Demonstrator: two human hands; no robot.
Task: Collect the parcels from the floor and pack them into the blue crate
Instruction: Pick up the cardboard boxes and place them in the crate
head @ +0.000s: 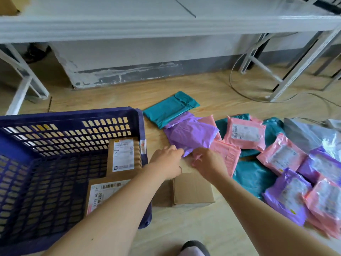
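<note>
Just right of the blue crate (pixel 73 115), my left hand (pixel 167 159) pinches the near corner of the purple parcel (pixel 190 137), which lies flat on the floor beside the crate's right wall. My right hand (pixel 207 163) is curled at the same corner but blurred, so I cannot tell whether it grips. A cardboard box (pixel 191 189) rests against the crate's right side, below my wrists. Two labelled boxes (pixel 122 154) lie inside the crate. Farther right, pink, teal and purple mailers (pixel 280 157) overlap in a heap.
</note>
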